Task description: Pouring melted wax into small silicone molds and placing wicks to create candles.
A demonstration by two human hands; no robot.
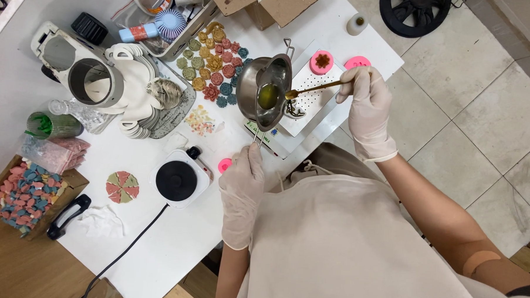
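While the small steel pan (266, 91) is held tilted above the white surface (156, 245), yellow-green liquid is pooled at its low side. Its wire handle runs down toward the body and is gripped by the gloved left hand (243, 180). A gold spoon (314, 88) is pinched by the gloved right hand (366, 105); its long axis lies nearly level, bowl at the pan's right rim. Just right of the pan sits a white perforated tray (313, 101) with pink moulds (322, 61). A small hotplate (179, 180) stands left of the left hand.
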